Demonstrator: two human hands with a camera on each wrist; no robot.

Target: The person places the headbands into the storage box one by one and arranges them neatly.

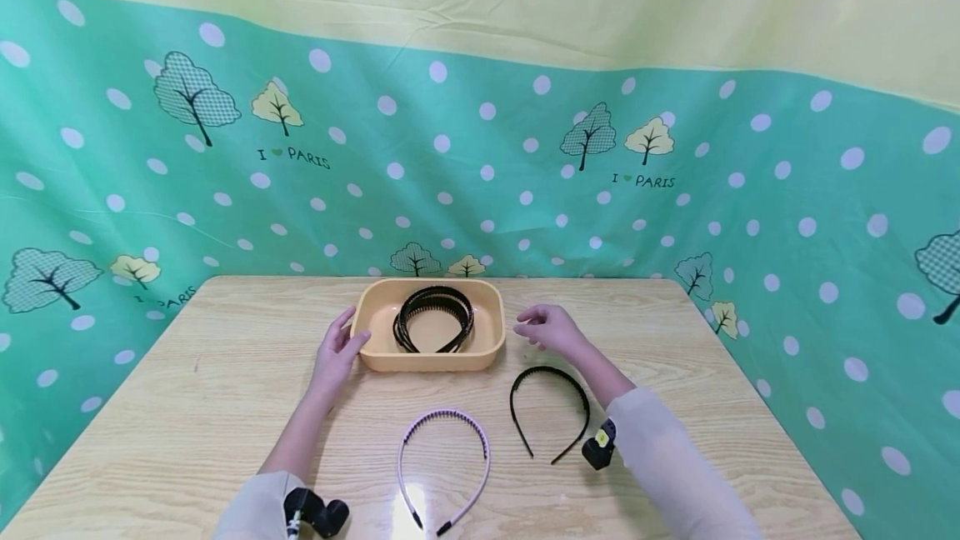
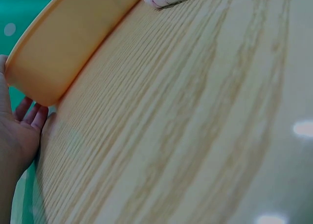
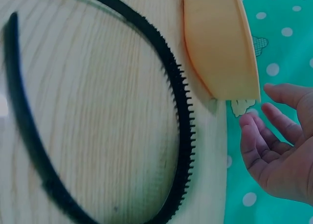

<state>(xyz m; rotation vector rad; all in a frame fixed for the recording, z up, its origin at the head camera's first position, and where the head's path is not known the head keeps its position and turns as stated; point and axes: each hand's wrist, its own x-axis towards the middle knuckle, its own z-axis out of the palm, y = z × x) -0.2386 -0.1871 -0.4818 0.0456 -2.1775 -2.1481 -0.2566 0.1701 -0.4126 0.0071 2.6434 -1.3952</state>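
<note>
A peach-coloured plastic box [image 1: 431, 362] sits at the far side of the table with several black headbands [image 1: 472, 319] stacked inside it. My left hand [image 1: 335, 359] grips the box's left end, thumb at the rim and fingers along the outer wall. Just off the box's right end, my right hand [image 1: 551, 328] hovers with loosely bent fingers and nothing in them. Below that hand lies a black toothed headband [image 1: 550, 369], its ends toward me. To its left, a lavender headband [image 1: 486, 448] with dark teeth and black tips lies on the tabletop.
The pale wood-grain table [image 1: 202, 407] reaches back to a green dotted fabric backdrop [image 1: 465, 198], which also hangs along the sides. Small black cameras are strapped to both wrists, over light sleeves [image 1: 675, 457].
</note>
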